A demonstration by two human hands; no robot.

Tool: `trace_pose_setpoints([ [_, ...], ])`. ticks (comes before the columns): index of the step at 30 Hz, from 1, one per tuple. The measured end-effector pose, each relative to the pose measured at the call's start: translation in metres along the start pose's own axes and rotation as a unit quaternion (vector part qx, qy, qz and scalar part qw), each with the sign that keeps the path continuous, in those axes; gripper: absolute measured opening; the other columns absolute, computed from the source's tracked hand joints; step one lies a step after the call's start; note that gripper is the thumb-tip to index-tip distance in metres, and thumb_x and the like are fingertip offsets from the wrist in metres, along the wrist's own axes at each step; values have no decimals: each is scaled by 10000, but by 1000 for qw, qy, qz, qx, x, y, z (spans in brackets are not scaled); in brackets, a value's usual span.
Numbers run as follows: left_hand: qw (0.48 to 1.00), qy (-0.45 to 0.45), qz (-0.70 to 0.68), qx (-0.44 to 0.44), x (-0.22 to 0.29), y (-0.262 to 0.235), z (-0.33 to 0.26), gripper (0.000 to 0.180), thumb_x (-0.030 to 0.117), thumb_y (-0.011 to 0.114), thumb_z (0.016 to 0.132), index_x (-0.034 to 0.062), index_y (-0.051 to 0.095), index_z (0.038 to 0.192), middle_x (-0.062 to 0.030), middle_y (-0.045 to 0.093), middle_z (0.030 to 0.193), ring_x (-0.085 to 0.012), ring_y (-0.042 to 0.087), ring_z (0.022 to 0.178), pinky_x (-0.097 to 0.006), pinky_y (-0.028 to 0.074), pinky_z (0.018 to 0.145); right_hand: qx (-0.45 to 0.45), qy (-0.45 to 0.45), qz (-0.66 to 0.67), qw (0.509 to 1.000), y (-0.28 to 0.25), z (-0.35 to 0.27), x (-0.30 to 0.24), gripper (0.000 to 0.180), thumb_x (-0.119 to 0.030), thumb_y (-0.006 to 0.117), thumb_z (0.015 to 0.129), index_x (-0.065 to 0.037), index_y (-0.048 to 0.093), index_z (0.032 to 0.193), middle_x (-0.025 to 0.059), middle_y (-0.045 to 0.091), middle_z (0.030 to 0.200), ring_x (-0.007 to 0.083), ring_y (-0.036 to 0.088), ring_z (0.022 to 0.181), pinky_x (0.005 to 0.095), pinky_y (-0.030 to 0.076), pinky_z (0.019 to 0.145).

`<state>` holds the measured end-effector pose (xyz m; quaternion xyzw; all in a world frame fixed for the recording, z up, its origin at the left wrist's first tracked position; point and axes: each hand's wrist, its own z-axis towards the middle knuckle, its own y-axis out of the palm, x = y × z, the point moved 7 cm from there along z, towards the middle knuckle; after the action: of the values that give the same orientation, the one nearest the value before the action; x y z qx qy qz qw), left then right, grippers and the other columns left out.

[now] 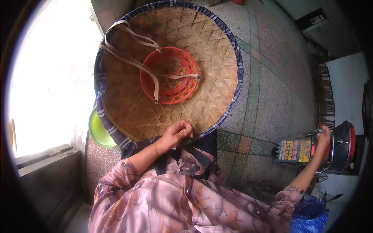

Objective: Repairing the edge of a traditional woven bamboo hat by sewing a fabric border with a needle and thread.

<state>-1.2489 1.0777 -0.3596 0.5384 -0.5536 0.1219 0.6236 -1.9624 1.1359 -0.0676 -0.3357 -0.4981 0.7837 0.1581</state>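
A round woven bamboo basket [217, 70] rimmed in blue plaid cloth [239, 72] holds a round red plastic basket [175, 98]; the left hand [179, 133] curls nearly closed at the near edge, the right hand [323, 136] outstretched far right, half-curled, either's hold unclear.

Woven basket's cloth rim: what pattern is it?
The cloth rim is dark blue plaid with pale lines, shown in the head view.

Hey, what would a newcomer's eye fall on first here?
Probably the big round woven basket, edged with dark plaid cloth, filling the upper middle. Inside it, a bright red plastic basket stands out, pale straps draped over it. Lime green basin peeks out at lower left.
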Motion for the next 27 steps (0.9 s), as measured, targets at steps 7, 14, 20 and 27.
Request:
trace_pose_setpoints([
  [7, 1000, -4, -13, -4, 5, 5, 0, 149, 178, 563, 1070, 30, 577, 1077, -28, 641, 972, -109, 584, 938, -251, 459, 885, -394, -242, 271, 845, 195, -313, -323, 237, -35, 713, 874, -21, 705, 1110, 48, 671, 826, 145, 619, 717, 306, 511, 686],
  [14, 999, -24, -29, -1, 6, 5, -1, 162, 184, 575, 1065, 29, 575, 1110, -35, 654, 1000, -113, 594, 974, -257, 457, 919, -333, -498, 163, 784, 232, -396, -391, 150, -79, 694, 846, -9, 682, 979, 125, 625, 866, 338, 622, 845, 406, 509, 755],
  [20, 999, -33, 7, -13, 6, 7, -3, 152, 172, 585, 1061, 27, 597, 1105, -34, 662, 1023, -111, 602, 999, -266, 478, 915, -502, -330, 293, 743, 239, -380, -386, 59, -71, 701, 871, -12, 700, 875, 80, 638, 764, 221, 637, 721, 322, 504, 678],
  [27, 996, -20, 85, -9, 10, 10, -3, 158, 180, 581, 1064, 30, 601, 1109, -23, 661, 1044, -98, 592, 1013, -260, 478, 913, -568, -173, 358, 721, 245, -377, -364, 52, -51, 717, 893, -2, 708, 880, -11, 630, 785, 63, 557, 724, 250, 449, 658],
])
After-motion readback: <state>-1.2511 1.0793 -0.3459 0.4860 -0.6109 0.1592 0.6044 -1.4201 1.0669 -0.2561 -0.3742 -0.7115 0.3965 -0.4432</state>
